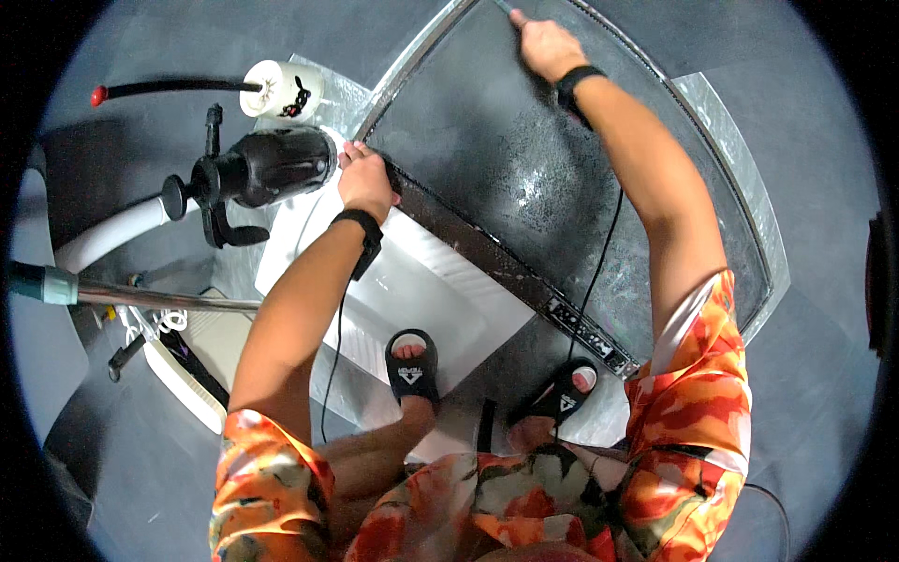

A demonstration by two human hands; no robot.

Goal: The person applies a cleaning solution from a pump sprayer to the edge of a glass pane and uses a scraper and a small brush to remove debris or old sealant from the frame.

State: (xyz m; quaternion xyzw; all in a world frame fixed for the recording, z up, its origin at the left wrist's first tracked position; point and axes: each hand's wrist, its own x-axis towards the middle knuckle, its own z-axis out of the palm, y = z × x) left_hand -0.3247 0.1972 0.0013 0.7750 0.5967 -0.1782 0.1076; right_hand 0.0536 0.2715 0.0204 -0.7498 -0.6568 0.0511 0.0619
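Spread out before me is a large dark panel (487,122), its surface wet-looking and spotted, with a silvery rim. A dark strip (459,244) with small slots and fittings runs along its near edge. At the panel's left corner my left hand (366,181) is closed over the edge, fingers partly hidden. My right hand (551,47) reaches to the far end, fingers closed round a thin bluish-grey piece (503,6) that the picture's upper edge cuts off. Beside my left hand lies a dark pump spray bottle (281,167) with a black head.
Behind the bottle stands a white cylinder (273,89) with a black, red-tipped rod (178,89). A metal pole (169,297) crosses at left, near a white coiled cable (169,321). A thin black cord (599,267) hangs over the panel. My sandalled feet are below it.
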